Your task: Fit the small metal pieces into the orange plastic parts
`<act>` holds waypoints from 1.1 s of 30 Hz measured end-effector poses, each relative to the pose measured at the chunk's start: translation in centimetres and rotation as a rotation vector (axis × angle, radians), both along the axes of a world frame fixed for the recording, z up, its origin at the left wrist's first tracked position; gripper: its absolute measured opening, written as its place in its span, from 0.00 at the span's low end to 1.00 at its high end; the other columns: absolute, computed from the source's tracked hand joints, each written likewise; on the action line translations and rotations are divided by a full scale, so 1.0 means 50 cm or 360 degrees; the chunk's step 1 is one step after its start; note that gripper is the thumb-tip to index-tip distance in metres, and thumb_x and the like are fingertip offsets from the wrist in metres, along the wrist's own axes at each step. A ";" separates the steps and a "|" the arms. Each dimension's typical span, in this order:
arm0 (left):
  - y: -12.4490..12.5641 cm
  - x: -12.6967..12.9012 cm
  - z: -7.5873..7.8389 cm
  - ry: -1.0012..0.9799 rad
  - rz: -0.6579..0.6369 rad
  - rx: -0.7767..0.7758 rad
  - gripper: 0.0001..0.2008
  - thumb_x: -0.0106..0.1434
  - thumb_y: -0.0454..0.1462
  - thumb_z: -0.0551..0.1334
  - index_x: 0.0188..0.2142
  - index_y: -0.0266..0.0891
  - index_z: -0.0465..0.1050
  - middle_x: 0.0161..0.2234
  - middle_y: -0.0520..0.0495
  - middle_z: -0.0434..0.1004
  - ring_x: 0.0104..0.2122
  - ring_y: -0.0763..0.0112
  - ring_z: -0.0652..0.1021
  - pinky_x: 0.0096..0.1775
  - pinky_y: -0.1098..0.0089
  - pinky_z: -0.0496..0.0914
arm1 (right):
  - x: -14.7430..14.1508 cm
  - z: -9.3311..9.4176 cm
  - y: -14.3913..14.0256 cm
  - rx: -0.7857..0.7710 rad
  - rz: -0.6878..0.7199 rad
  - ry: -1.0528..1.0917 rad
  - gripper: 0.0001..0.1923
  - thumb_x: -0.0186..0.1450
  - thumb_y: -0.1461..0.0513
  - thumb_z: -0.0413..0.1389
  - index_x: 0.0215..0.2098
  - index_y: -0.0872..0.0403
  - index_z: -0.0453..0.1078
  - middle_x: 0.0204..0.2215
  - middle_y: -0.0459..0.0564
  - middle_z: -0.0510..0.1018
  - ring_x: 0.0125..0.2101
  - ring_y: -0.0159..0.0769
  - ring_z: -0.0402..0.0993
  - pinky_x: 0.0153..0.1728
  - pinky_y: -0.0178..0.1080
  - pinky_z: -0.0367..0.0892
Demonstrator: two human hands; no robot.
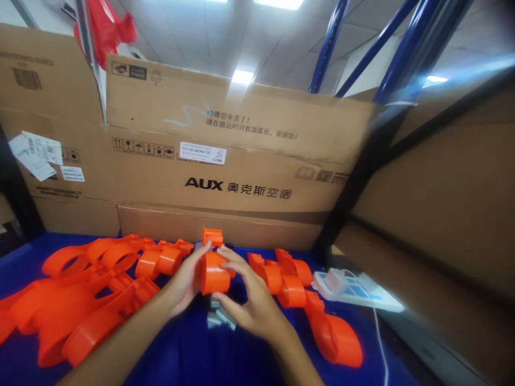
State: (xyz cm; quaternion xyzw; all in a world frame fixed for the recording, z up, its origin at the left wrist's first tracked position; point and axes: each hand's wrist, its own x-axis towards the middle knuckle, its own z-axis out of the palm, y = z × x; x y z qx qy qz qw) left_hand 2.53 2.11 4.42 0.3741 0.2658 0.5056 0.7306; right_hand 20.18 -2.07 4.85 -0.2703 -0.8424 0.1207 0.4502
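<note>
Between both hands an orange plastic part [215, 274] with a ring-shaped body is held upright above the blue surface. My left hand [188, 281] grips its left side, fingers pointing up along it. From the right, my right hand [248, 300] closes on it, thumb low and fingers across its upper side. Below the part lie several small silvery metal pieces [220, 316], partly hidden by it and blurred. Left of my arms is a group of similar orange parts [116, 254]; more orange parts [292, 289] lie on the right.
A white power strip [362, 292] with a plugged-in adapter and cable [380, 343] sits at the right. Brown cardboard [237, 166] stands along the back of the blue surface [181, 354]. Dark rack posts [354, 177] rise at the sides, and a red bag [107, 32] hangs upper left.
</note>
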 end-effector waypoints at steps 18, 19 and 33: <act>-0.022 -0.049 -0.092 0.0088 0.0323 0.0209 0.27 0.60 0.53 0.64 0.51 0.45 0.57 0.33 0.48 0.81 0.27 0.58 0.82 0.29 0.63 0.75 | 0.041 -0.002 -0.024 -0.0594 -0.0405 -0.1004 0.16 0.52 0.64 0.68 0.39 0.47 0.75 0.40 0.48 0.68 0.41 0.42 0.66 0.45 0.44 0.64; -0.022 -0.048 -0.093 0.0083 0.0334 0.0215 0.27 0.60 0.52 0.64 0.51 0.44 0.57 0.33 0.48 0.81 0.27 0.58 0.82 0.30 0.62 0.75 | 0.040 -0.003 -0.026 -0.0625 -0.0411 -0.1029 0.19 0.51 0.65 0.69 0.40 0.46 0.75 0.41 0.48 0.68 0.41 0.42 0.66 0.45 0.44 0.65; -0.029 -0.042 -0.093 0.0006 0.0279 0.0137 0.20 0.61 0.50 0.64 0.42 0.44 0.58 0.32 0.49 0.81 0.32 0.55 0.84 0.33 0.63 0.76 | 0.026 0.000 -0.008 -0.0395 -0.0458 -0.0929 0.05 0.65 0.66 0.55 0.34 0.51 0.72 0.39 0.51 0.71 0.41 0.42 0.68 0.48 0.48 0.65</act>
